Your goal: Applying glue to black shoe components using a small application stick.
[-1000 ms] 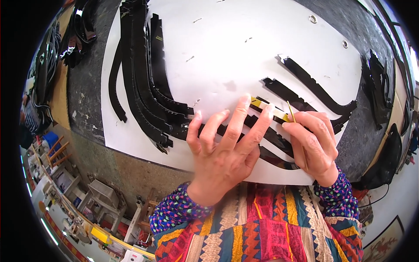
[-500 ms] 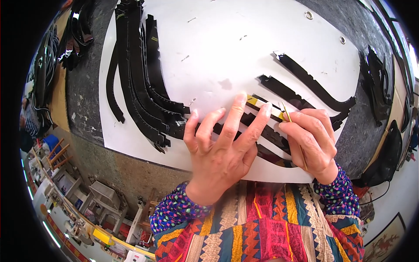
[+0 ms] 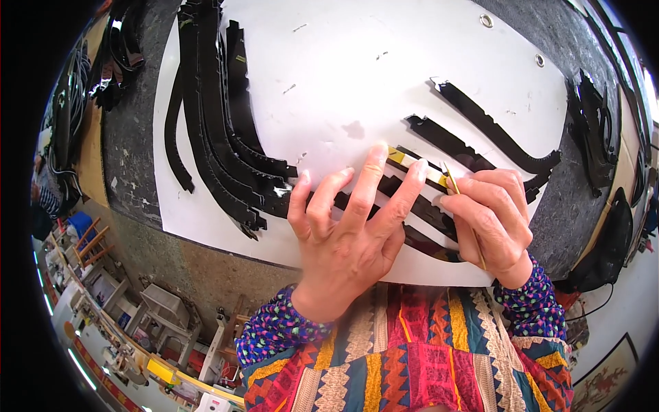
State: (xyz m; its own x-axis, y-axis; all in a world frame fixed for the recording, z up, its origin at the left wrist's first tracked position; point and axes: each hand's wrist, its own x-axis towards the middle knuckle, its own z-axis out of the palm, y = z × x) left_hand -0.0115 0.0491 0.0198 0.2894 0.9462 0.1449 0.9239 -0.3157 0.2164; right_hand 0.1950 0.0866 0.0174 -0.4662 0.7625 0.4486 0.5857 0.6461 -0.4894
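My left hand (image 3: pixel 350 233) lies with its fingers spread over the black strips. Its index and middle fingertips press at a short yellow-and-white striped piece (image 3: pixel 414 164), which rests along one black strip (image 3: pixel 420 199). Close to the right end of that piece, my right hand (image 3: pixel 495 223) pinches a thin, pointed, gold-coloured tool (image 3: pixel 451 180). The tool's tip is by the yellow end of the piece, and its other end sticks out below the fingers. Whether it is one stick or two prongs is hard to make out. My fingers partly hide the strips underneath.
A white sheet (image 3: pixel 309 89) with metal eyelets covers the dark table (image 3: pixel 130 165). Long curved black strips (image 3: pixel 206 123) are bunched at left, and separate black strips (image 3: pixel 494 123) lie at right. More black pieces (image 3: pixel 594 130) sit beyond the sheet's right edge.
Very little differs. My right hand and its tool have shifted slightly, while my left hand stays in place on the piece.
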